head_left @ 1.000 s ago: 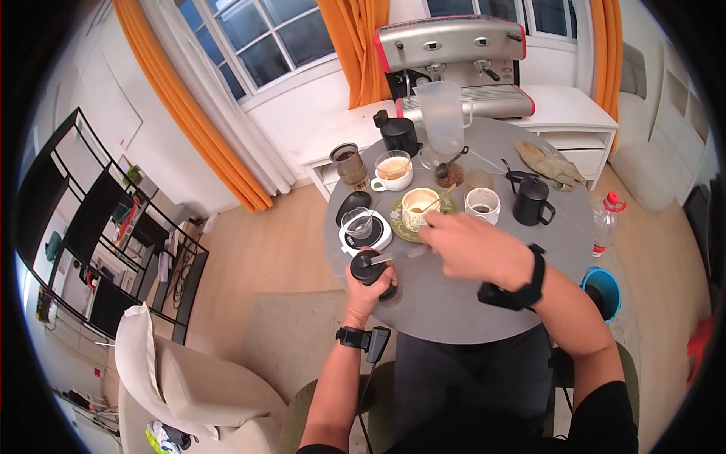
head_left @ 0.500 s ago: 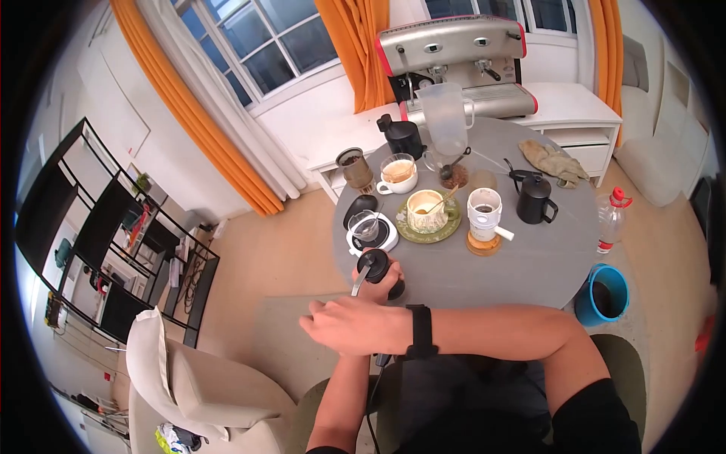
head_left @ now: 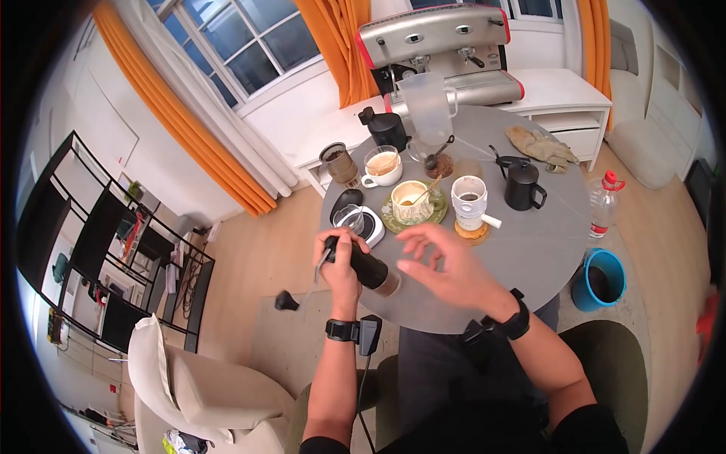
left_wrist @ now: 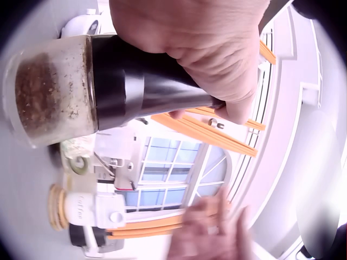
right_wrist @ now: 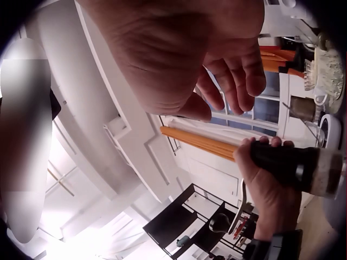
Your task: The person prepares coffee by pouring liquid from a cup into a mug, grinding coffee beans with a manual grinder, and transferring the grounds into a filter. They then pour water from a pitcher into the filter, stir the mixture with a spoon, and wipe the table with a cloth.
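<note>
My left hand (head_left: 342, 265) grips a black hand coffee grinder (head_left: 370, 270) over the near left edge of the table. The grinder is tilted, its crank end up to the left, and the crank's black knob (head_left: 286, 301) hangs out past the table edge. In the left wrist view, brown coffee grounds (left_wrist: 38, 89) show in the grinder's clear jar. To the right of the grinder, my right hand (head_left: 457, 272) is held in the air, fingers spread and loosely bent, with nothing in it.
Behind the hands, a white scale (head_left: 370, 228) carries a glass cup. A patterned cup (head_left: 412, 203) sits on a green saucer. A white dripper (head_left: 470, 198) stands on a wooden coaster, left of a black kettle (head_left: 522, 188). A blue bucket (head_left: 605, 291) is on the floor.
The grinder has gone from upright to tilted in my left hand. My right hand swept across near the crank, then moved off to the right, its fingers now spread.
</note>
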Demonstrator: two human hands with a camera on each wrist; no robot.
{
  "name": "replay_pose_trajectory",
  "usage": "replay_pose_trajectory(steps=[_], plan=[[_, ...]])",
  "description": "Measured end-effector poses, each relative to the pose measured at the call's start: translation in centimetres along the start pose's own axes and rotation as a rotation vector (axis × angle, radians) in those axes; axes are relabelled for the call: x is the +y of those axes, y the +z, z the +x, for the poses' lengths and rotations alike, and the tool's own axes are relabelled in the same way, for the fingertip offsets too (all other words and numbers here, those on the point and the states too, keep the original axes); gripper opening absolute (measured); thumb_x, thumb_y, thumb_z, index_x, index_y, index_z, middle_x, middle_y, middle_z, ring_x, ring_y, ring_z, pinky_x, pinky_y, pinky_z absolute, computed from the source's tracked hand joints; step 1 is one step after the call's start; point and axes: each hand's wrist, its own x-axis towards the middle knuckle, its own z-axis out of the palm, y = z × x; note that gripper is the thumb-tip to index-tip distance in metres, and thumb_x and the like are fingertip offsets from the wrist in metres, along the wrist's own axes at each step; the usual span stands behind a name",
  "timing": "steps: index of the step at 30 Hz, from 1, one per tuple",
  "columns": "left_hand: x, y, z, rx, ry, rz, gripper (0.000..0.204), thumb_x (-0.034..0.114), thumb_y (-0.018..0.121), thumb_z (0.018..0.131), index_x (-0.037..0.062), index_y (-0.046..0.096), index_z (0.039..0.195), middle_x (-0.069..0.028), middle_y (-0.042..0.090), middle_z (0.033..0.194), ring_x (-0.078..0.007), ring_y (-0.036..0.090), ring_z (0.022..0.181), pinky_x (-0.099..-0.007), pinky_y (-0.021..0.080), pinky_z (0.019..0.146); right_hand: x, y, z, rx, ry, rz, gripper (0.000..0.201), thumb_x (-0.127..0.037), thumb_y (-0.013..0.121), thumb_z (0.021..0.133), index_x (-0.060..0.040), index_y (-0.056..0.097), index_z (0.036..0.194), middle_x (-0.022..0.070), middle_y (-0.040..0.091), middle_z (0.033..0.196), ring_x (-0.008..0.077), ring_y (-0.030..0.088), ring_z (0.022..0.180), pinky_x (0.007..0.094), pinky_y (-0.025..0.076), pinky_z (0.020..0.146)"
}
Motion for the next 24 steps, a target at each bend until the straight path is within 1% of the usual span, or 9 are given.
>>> replay_pose_trajectory(steps=[1,4,7,10,13,16,19,22,24], plan=[[0.9,0.7,0.2,-0.012,-0.026,-0.043,0.011,0.013,0.059,0.104,0.0057,0.053,0.11,-0.0133,0.059,0.1,-0.0215,0.062,0.075,-0.0381,0.056,0.069,1.5,-0.3,-0.5,0.047,0.098,0.051,0.055,-0.031,0.084,0.09,-0.0023,0.061,0.132,0.0116,0.065,0.123,0.0228,0.064,0.114,0.0393,0.055,0.088],[3.2,3.2,0.4,-0.099,-0.084,-0.111,0.018,0.024,0.059,0.103,0.0085,0.052,0.109,-0.0115,0.055,0.098,-0.0203,0.058,0.071,-0.0384,0.055,0.067,5.2,1.4,-2.2,-0.085,0.129,0.229,0.071,-0.036,0.09,0.086,0.0009,0.057,0.137,0.0112,0.066,0.121,0.0177,0.063,0.11,0.0374,0.054,0.088],[4.6,5.3,0.0,-0.229,-0.193,-0.282,0.02,0.025,0.059,0.102,0.0092,0.05,0.109,-0.0107,0.053,0.097,-0.02,0.057,0.07,-0.038,0.054,0.066,5.5,2.8,-1.3,-0.245,0.04,0.461,0.068,-0.034,0.091,0.084,0.0027,0.059,0.131,0.0107,0.069,0.111,0.019,0.067,0.101,0.0365,0.055,0.087],[5.5,6.7,-0.3,-0.285,-0.232,-0.288,0.022,0.027,0.06,0.102,0.0097,0.049,0.109,-0.0105,0.053,0.097,-0.0203,0.056,0.068,-0.0386,0.054,0.065,3.8,1.7,-1.0,-0.473,0.344,0.622,0.056,-0.026,0.089,0.084,0.0011,0.062,0.124,0.0058,0.071,0.099,0.0213,0.069,0.09,0.0379,0.057,0.081],[5.3,7.3,-0.4,-0.252,-0.198,-0.213,0.016,0.021,0.059,0.104,0.0081,0.05,0.109,-0.0118,0.056,0.098,-0.0212,0.059,0.069,-0.0397,0.055,0.066,3.5,2.3,-1.5,-0.333,0.266,0.546,0.044,-0.019,0.084,0.084,0.0019,0.062,0.116,0.0058,0.073,0.09,0.0279,0.071,0.081,0.042,0.058,0.077],[4.8,7.9,-0.6,-0.165,-0.126,-0.039,0.011,0.015,0.058,0.106,0.0068,0.051,0.108,-0.0129,0.058,0.098,-0.0221,0.061,0.069,-0.0405,0.056,0.066,2.3,4.0,-2.1,0.133,0.183,0.141,0.043,-0.015,0.084,0.083,0.0015,0.063,0.117,0.0058,0.074,0.093,0.0231,0.072,0.083,0.0379,0.056,0.078],[4.2,8.4,-0.2,-0.139,-0.106,-0.016,0.008,0.01,0.058,0.105,0.0048,0.052,0.108,-0.0141,0.06,0.096,-0.0229,0.063,0.068,-0.0396,0.056,0.065,2.6,4.5,-2.5,0.224,0.192,-0.043,0.054,-0.018,0.085,0.083,0.0028,0.059,0.126,0.0111,0.074,0.099,0.0252,0.073,0.091,0.0377,0.057,0.081],[4.9,8.6,0.0,-0.153,-0.105,-0.129,0.01,0.004,0.061,0.102,0.0021,0.053,0.107,-0.0158,0.063,0.091,-0.0235,0.064,0.066,-0.0373,0.055,0.062,3.5,3.6,-3.1,0.143,0.042,0.18,0.068,-0.02,0.084,0.083,0.0032,0.052,0.138,0.0179,0.07,0.117,0.0309,0.073,0.099,0.0393,0.057,0.088],[5.5,8.5,0.2,-0.201,-0.117,-0.207,0.011,0.006,0.062,0.102,0.0021,0.053,0.107,-0.0162,0.062,0.092,-0.0238,0.065,0.066,-0.0378,0.055,0.062,4.9,2.3,-3.0,-0.132,0.232,0.611,0.07,-0.021,0.085,0.083,0.003,0.051,0.139,0.0169,0.068,0.121,0.0295,0.073,0.104,0.0381,0.057,0.089]])
